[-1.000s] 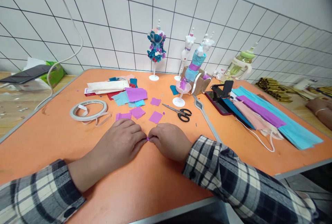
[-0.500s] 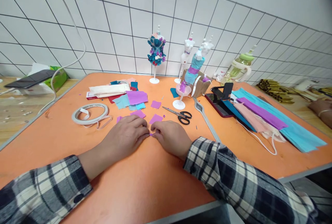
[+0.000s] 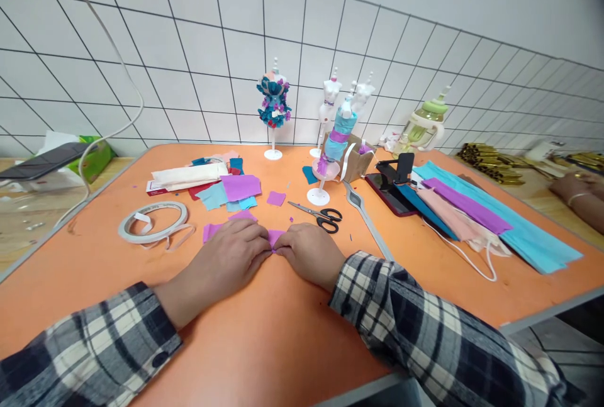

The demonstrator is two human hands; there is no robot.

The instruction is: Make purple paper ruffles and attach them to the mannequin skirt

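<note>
1 small purple piece is pinched in the fingertips of the left hand and right hand, midway between them at the desk, its long axis not discernible.

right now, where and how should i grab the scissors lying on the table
Probably by the black handle loops of the scissors, with the right hand coming from the near right side. They lie flat on the table, the loops toward the right and close beyond that hand, while the blades point left and away, so this approach should avoid the tips.
</note>
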